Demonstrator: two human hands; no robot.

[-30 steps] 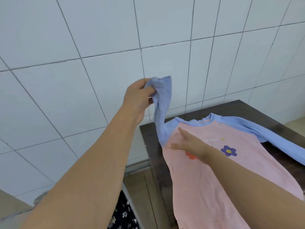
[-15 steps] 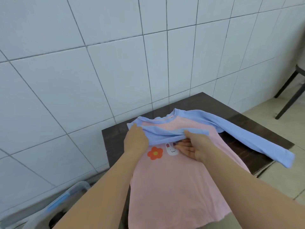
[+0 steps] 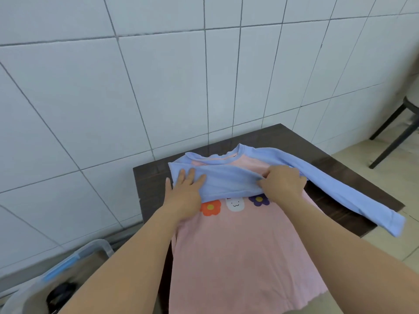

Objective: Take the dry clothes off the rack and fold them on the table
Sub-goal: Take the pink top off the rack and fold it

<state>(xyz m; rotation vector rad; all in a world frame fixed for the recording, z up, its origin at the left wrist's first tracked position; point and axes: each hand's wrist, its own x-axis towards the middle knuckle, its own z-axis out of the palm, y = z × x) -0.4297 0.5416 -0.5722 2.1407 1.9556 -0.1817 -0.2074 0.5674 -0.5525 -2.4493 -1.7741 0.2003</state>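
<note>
Left hand (image 3: 184, 193), head view: fingers straight and spread, palm pressed flat on the folded blue sleeve (image 3: 226, 180) near the shirt's shoulder; right hand (image 3: 282, 181): fingers curled, pinching the cuff end of that same sleeve against the chest of the shirt (image 3: 238, 245). Shirt: pink body with blue sleeves, lying face up on the dark table (image 3: 149, 177), collar toward the tiled wall (image 3: 113, 98); one sleeve laid across the chest just above the printed flowers, the other sleeve (image 3: 353, 196) stretched out to the right across the table, its cuff past the table edge; hem hanging over the near edge. Lower left: a clear plastic bin (image 3: 74, 261), blurred, on the floor beside the table; far right: dark chair legs (image 3: 390, 137).
</note>
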